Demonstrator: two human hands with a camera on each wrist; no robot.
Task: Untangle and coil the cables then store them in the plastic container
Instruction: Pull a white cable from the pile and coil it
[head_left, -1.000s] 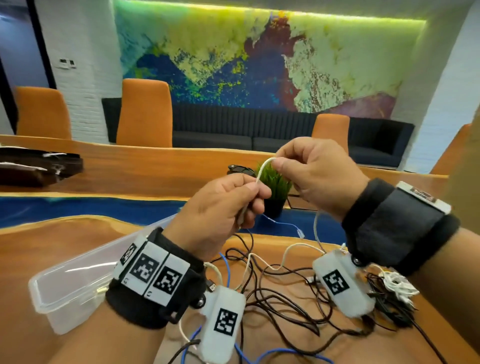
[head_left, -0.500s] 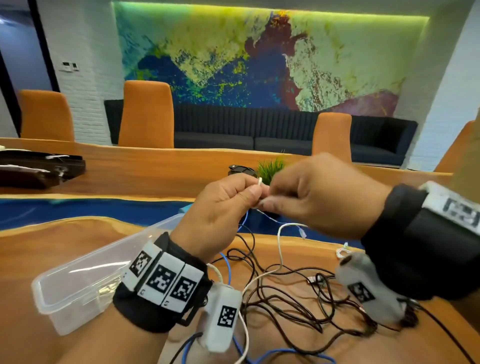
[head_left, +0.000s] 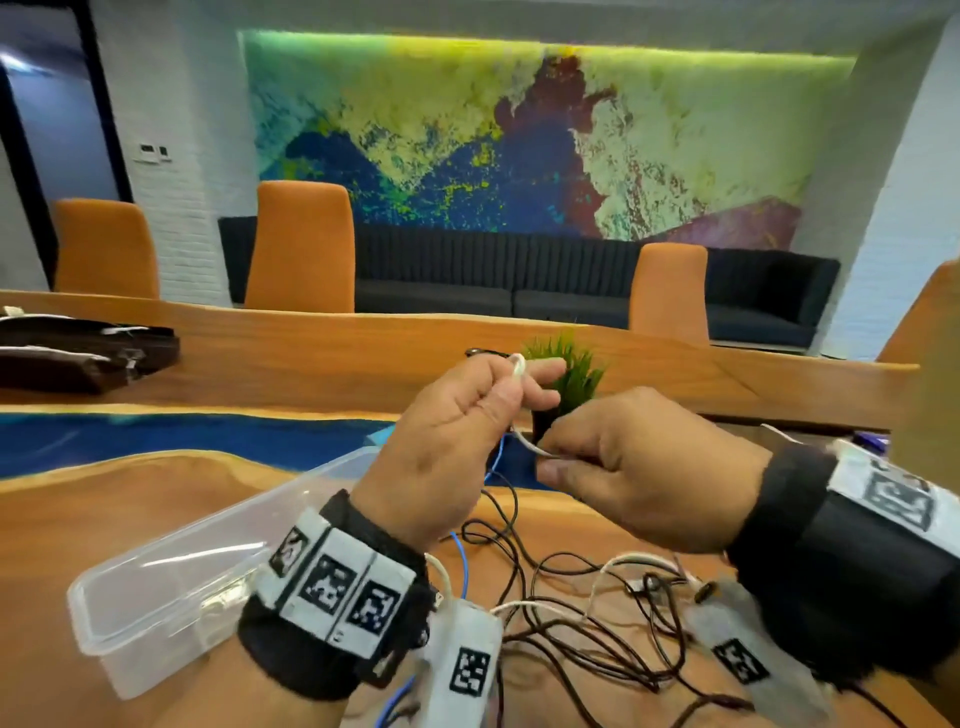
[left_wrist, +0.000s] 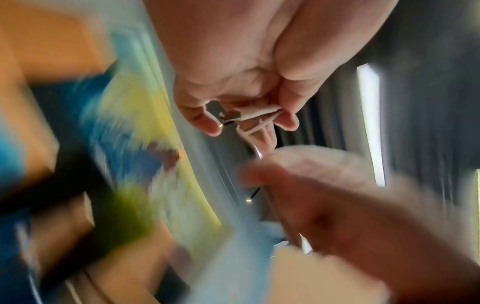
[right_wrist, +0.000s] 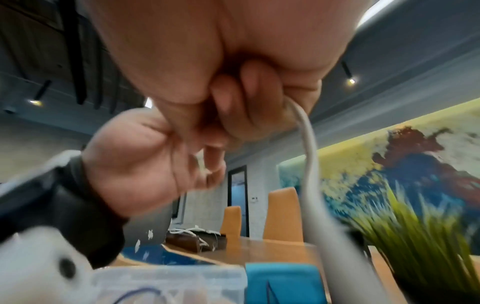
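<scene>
My left hand (head_left: 447, 441) pinches small loops of thin white cable (head_left: 530, 446); my right hand (head_left: 639, 467) grips its free run. The tangled dark cables (head_left: 587, 644) lie on the wooden counter (head_left: 104, 519) beside the clear plastic container (head_left: 171, 587) — coiling barely begun.

We count two hands, our left hand (head_left: 441, 447) and right hand (head_left: 639, 467), with one white cable (head_left: 524, 441) strung between them. One plastic container (head_left: 171, 587) sits left of our left wrist. Beyond the hands stand one small plant (head_left: 571, 374) and three orange chairs (head_left: 301, 244).
</scene>
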